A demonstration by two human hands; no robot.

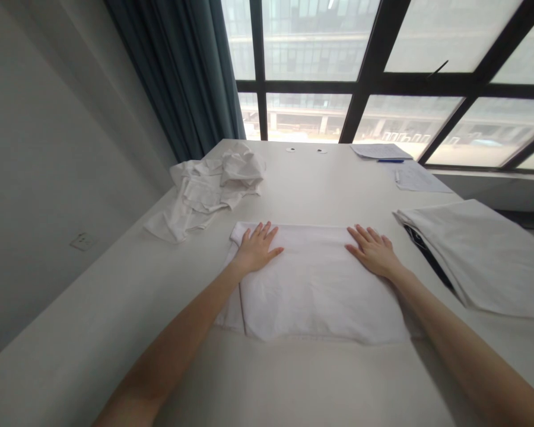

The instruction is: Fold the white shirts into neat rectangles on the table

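A folded white cloth (315,290) lies flat in the middle of the white table (115,296), likely a T-shirt, though the picture does not settle it. My left hand (257,248) rests palm down on its upper left part, fingers spread. My right hand (371,252) presses flat on its upper right part, also spread. Neither hand grips anything. To the upper left, a crumpled white garment (209,190) lies in a loose heap, out of reach of both hands' fingertips.
A stack of folded white cloth (476,255) with a dark layer at its edge lies to the right. Papers (416,178) and a blue pen (390,161) lie at the far right. A wall with a socket (82,241) borders the left side; a window lies beyond the table.
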